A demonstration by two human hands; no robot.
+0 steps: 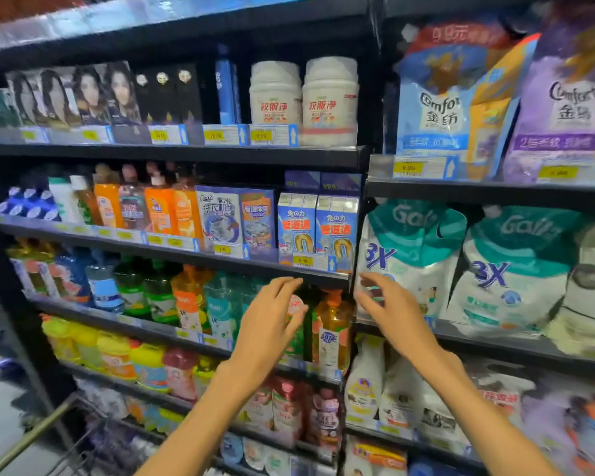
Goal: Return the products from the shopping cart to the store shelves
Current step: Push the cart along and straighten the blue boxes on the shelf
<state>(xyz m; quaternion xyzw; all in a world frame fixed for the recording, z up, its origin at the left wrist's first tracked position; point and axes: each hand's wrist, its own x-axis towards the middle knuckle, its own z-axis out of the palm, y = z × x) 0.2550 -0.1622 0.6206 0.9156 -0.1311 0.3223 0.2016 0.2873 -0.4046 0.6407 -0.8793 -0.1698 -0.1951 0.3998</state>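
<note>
Your left hand (272, 314) was up at the third shelf (186, 333), fingers spread and nearly straight, fingertips on a green bottle with a pink round label (296, 317). You had no curl round it that I could see, so call it a touch or a push, not a grip. Your right hand (389, 304) hung just to the right of that bottle, fingers loosely open and holding nothing, in front of the white and teal 3X pouch (409, 269).

The green bottle stood on the shelf, so by my reading that product was about home. Right of it, touching or nearly so, stood an amber pump bottle (334, 324); left of it, a pale teal bottle (220, 310). Far below and to the left of it, a rail of the shopping cart (31, 438) showed; what was inside it was too blurred to tell.

Here was your risk: the bottle sat near the shelf's front edge with only flat fingers against it. Push off-centre and it could have tipped into the amber pump bottle, or rocked forward off the lip. Your open right hand looked well placed to catch, but brush that pouch and it could have slumped.
</note>
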